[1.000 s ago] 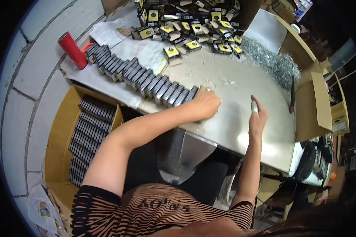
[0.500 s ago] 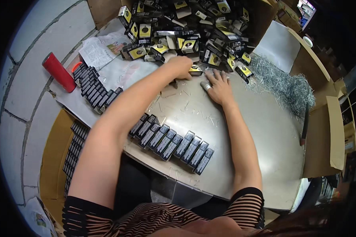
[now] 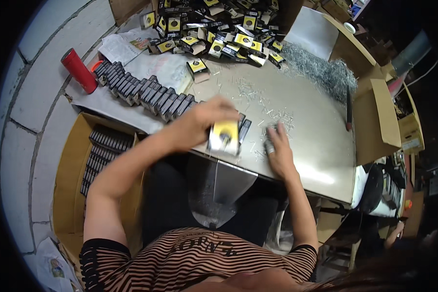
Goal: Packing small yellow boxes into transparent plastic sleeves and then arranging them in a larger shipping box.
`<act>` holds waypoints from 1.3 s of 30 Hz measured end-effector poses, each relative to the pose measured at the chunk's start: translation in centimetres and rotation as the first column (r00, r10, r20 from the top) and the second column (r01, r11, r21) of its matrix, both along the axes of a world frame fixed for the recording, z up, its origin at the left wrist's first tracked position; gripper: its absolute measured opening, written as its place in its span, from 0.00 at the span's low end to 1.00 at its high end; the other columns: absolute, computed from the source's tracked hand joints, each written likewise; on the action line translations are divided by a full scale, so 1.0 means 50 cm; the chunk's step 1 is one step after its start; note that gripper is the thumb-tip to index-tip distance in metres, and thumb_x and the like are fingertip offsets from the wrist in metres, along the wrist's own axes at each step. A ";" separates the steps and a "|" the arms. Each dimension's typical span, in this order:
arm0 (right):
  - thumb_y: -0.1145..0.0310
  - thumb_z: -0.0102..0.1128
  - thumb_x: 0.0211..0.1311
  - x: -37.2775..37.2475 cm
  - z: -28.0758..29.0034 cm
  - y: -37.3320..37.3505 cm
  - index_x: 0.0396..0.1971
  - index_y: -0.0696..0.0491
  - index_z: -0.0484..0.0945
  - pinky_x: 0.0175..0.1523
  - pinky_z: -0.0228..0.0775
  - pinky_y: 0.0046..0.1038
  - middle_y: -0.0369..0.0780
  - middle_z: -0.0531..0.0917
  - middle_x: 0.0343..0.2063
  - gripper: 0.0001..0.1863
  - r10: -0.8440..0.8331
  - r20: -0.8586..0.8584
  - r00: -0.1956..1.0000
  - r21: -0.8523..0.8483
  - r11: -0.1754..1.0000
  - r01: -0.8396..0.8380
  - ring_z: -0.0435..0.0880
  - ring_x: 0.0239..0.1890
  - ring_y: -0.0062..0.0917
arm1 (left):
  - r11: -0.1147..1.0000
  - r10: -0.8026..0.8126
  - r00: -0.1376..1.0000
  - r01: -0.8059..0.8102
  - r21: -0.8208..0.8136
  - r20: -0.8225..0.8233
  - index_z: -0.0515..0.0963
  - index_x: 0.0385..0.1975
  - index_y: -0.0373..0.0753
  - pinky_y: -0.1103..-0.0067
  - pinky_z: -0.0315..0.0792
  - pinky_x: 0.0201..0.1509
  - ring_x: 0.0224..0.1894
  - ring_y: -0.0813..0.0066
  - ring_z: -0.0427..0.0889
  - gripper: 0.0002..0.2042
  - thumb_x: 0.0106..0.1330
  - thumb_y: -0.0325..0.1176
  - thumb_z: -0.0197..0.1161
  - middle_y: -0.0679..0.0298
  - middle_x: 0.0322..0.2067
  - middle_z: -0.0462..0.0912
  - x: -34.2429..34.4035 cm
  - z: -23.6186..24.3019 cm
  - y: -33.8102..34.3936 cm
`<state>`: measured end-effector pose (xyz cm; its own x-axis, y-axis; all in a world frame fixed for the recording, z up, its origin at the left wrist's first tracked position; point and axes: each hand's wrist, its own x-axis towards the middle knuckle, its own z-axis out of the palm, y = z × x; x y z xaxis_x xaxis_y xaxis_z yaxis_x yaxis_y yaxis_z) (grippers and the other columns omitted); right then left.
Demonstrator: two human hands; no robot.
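Note:
My left hand (image 3: 210,119), smeared by motion, is closed on a small black-and-yellow box (image 3: 224,137) above the table's front edge. Its broad printed face is turned up toward me. On the tabletop my right hand (image 3: 281,155) rests with its fingers stretched out, and nothing shows in it. Thin metal nails (image 3: 280,117) lie scattered just beyond its fingertips. A long row of black boxes (image 3: 148,92) stands on edge, running from the far left toward my left hand, which partly hides its near end.
A heap of black-and-yellow boxes (image 3: 219,34) lies at the back. A tangled pile of nails (image 3: 321,68) is at the back right, beside cardboard (image 3: 379,114). Left stand a red cylinder (image 3: 79,71) and, lower, a cardboard carton (image 3: 70,160) holding black boxes.
My left hand has come back from the heap toward me with a box in it. My right hand has drawn nearer the front edge. The whole view has shifted, showing more of the carton.

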<state>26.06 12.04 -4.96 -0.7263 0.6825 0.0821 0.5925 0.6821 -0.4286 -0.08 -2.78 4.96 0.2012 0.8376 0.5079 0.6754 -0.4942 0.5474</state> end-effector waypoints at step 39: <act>0.90 0.48 0.48 0.039 0.020 -0.381 0.47 0.59 0.77 0.61 0.66 0.34 0.48 0.79 0.48 0.24 -0.089 -0.413 0.906 0.059 0.991 0.124 0.75 0.56 0.40 | 0.437 0.726 0.277 0.521 -0.733 0.630 0.78 0.45 0.35 0.80 0.77 0.35 0.32 0.78 0.82 0.17 0.57 0.33 0.69 0.63 0.34 0.84 0.254 -0.510 -0.285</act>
